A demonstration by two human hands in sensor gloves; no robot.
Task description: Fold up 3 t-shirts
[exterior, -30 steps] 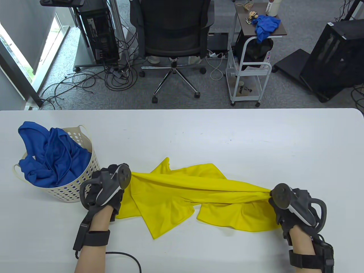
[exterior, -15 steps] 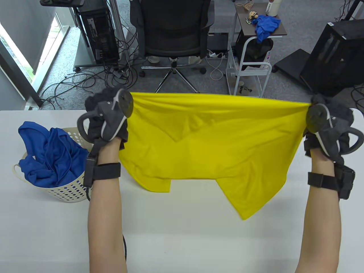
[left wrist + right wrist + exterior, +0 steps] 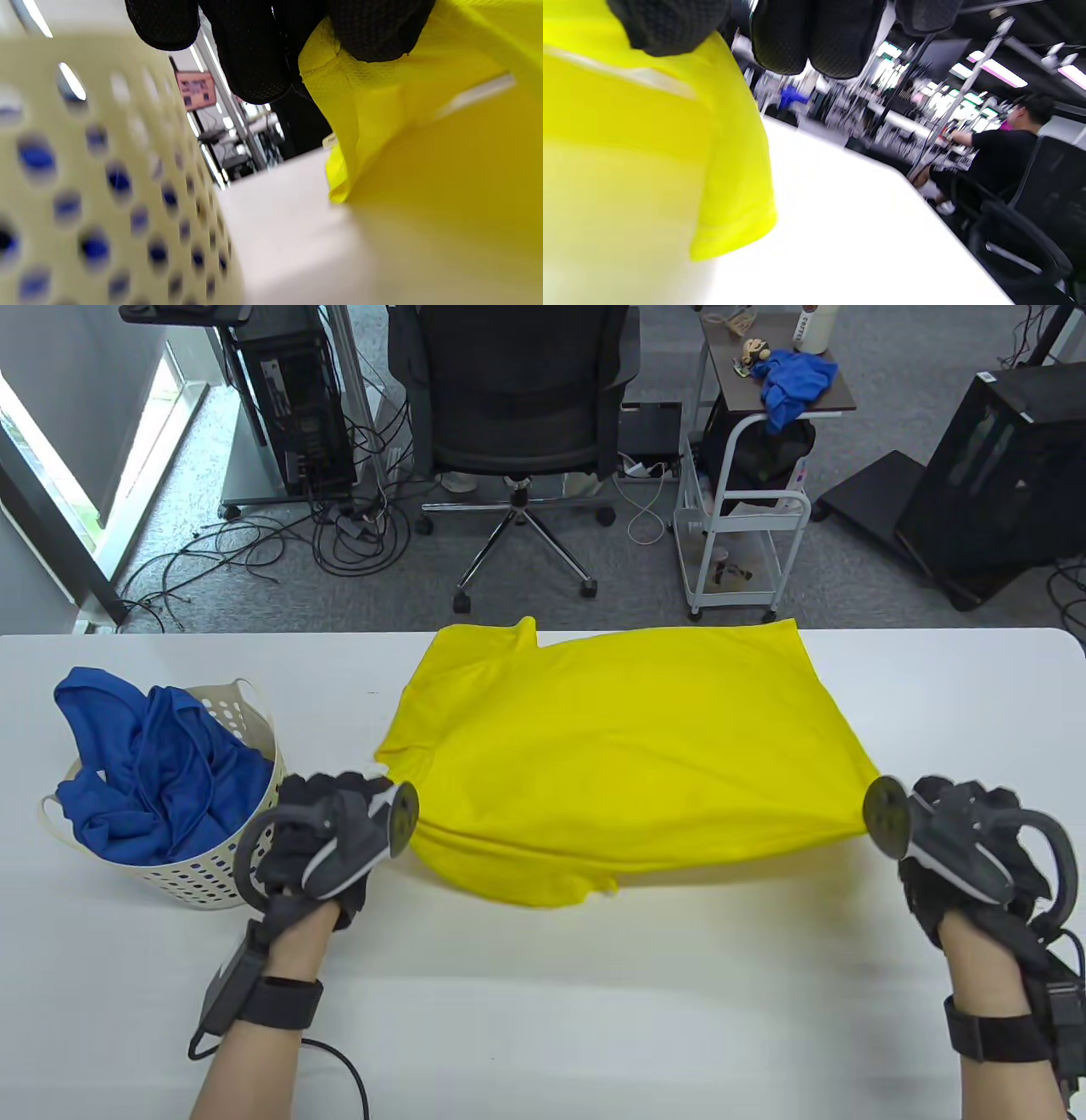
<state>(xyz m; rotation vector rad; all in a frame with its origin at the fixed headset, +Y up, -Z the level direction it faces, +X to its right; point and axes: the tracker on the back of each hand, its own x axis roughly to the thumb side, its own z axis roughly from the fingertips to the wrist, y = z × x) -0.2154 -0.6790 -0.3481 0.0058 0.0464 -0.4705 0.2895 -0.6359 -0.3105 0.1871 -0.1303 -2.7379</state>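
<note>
Where seen from the table view, bright yellow t-shirt [image 3: 628, 746] spread on white table [image 3: 543, 1027] between left hand [image 3: 327, 836] and right hand [image 3: 963, 848], far hem at the table's back edge, near corners gripped; beside the left hand, cream perforated plastic basket [image 3: 225, 857] of blue cloth [image 3: 161, 768]; left wrist view adds fingers [image 3: 254, 55] pinching a yellow fold, basket wall close; right wrist view adds curled fingers [image 3: 670, 25] clamped on yellow fabric.
</note>
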